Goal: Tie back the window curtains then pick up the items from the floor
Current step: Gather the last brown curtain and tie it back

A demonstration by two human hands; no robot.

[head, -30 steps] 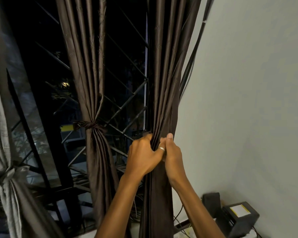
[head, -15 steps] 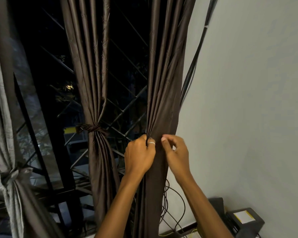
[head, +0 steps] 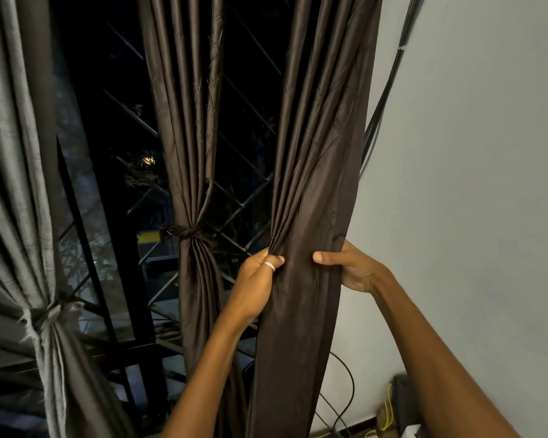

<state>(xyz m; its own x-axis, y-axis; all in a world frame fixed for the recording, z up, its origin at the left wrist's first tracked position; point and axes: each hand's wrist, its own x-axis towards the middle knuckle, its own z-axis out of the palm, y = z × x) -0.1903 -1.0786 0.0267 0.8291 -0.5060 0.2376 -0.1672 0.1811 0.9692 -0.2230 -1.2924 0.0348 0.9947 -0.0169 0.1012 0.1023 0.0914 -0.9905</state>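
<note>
The grip is two-handed on the right-most brown curtain [head: 314, 184]: the left hand [head: 257, 279] is closed, pinching a bunch of gathered pleats between thumb and fingers at the panel's left edge, while the right hand [head: 351, 267] wraps around the right edge, thumb in front and fingers hidden behind the cloth. Between them the fabric is spread flat rather than bunched. This curtain hangs just beside the wall [head: 472, 184], in front of the dark cables [head: 380, 115] that run down it.

Two other curtains look finished: the middle brown one [head: 187, 121] is cinched with a tie [head: 187, 233], and the grey one [head: 16, 184] at the left is knotted lower down.

So the step in hand appears to be gathering the last panel. The next move likely calls for drawing the right edge over to the left bunch so the whole width sits in one hand, freeing the other to wrap a tie. No tie for this curtain is visible. The floor items are mostly out of view.
</note>
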